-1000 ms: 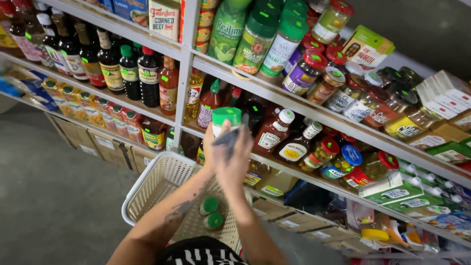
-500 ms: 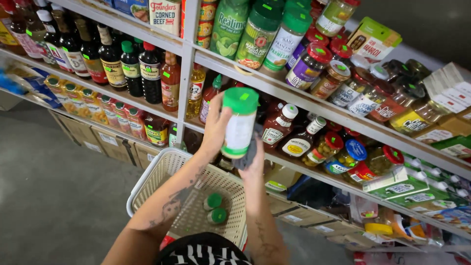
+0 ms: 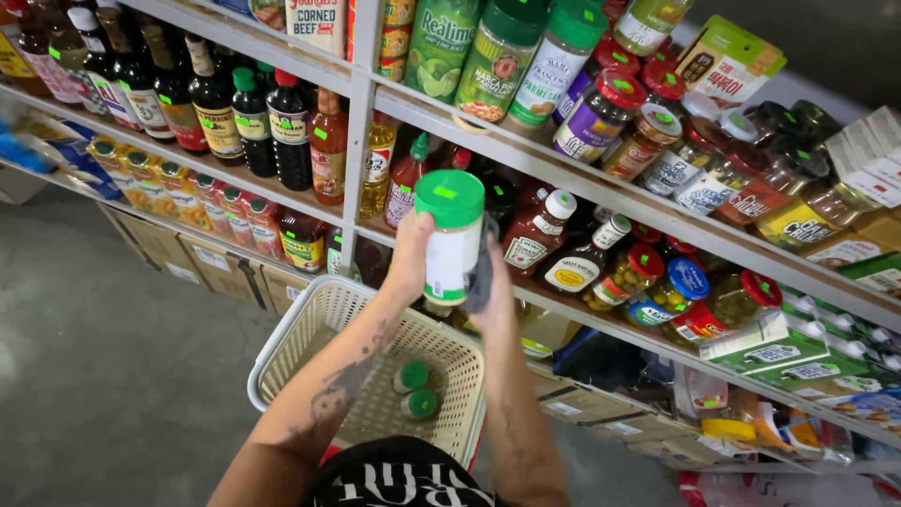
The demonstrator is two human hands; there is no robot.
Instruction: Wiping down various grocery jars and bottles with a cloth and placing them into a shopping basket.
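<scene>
I hold a tall jar (image 3: 451, 235) with a green lid and a white label upright in front of the shelves. My left hand (image 3: 409, 255) grips its left side. My right hand (image 3: 492, 277) holds its right side together with a grey cloth (image 3: 481, 272). Directly below the jar stands a cream plastic basket (image 3: 310, 324). Two more green-lidded jars (image 3: 414, 390) lie on the basket's floor.
Metal shelves (image 3: 601, 192) fill the upper half with dark bottles (image 3: 216, 103), sauce bottles and jars with red, blue and green lids. Cardboard boxes (image 3: 221, 268) sit on the lowest level. Grey concrete floor (image 3: 103, 366) lies to the left.
The jar has come away from the shelf and moved lower and nearer, now held over the basket. Both hands have stayed on it.
</scene>
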